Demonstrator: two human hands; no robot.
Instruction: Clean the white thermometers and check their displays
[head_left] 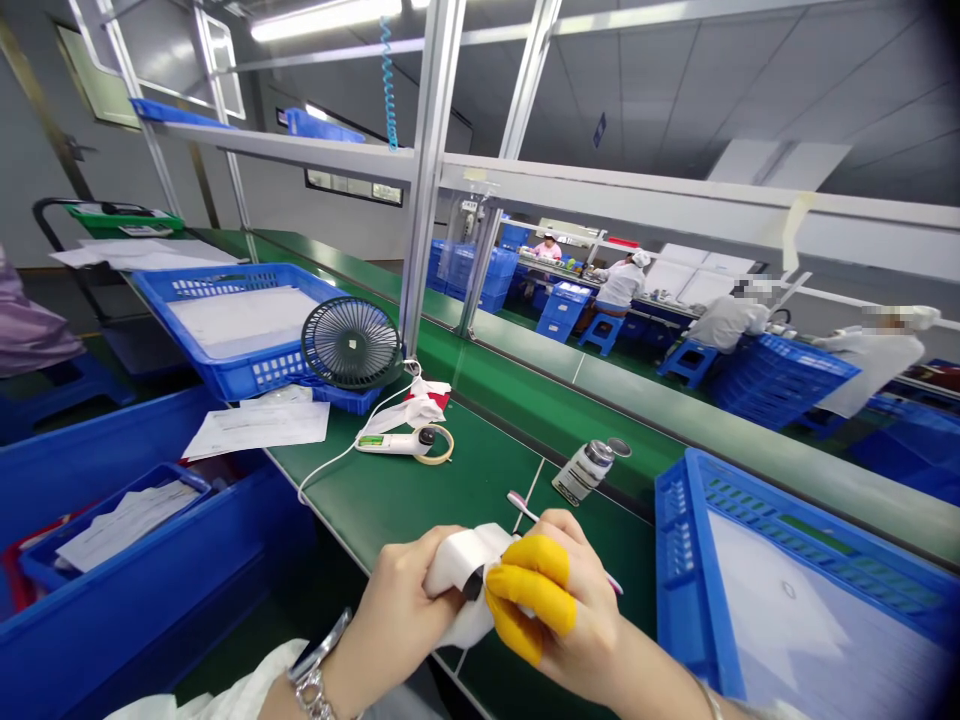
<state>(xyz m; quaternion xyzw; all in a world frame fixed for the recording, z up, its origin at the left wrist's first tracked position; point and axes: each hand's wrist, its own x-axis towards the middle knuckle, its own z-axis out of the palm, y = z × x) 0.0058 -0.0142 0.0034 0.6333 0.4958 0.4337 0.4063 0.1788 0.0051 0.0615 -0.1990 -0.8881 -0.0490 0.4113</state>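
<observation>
My left hand [416, 600] is closed round a white plastic device [456, 560] with a dark round end. My right hand [566, 610], with yellow finger cots on several fingertips, pinches a white wipe [472, 625] against that dark end. Its fingertips hide part of the contact. Just behind the right hand lies a toothbrush [521, 504], partly covered by it. Farther back stands a dispenser bottle [581, 472] with a metal top and its lid flipped up. A similar white device [390, 442], showing a green strip, rests beside a tape roll [435, 446] on the green bench.
A black fan [352, 342] stands at the back left, its white cable [330, 470] trailing over the bench. Blue crates border both sides, one at left [225, 380] and one at right [679, 560]. A metal upright [431, 180] rises behind. Several people sit at a far bench.
</observation>
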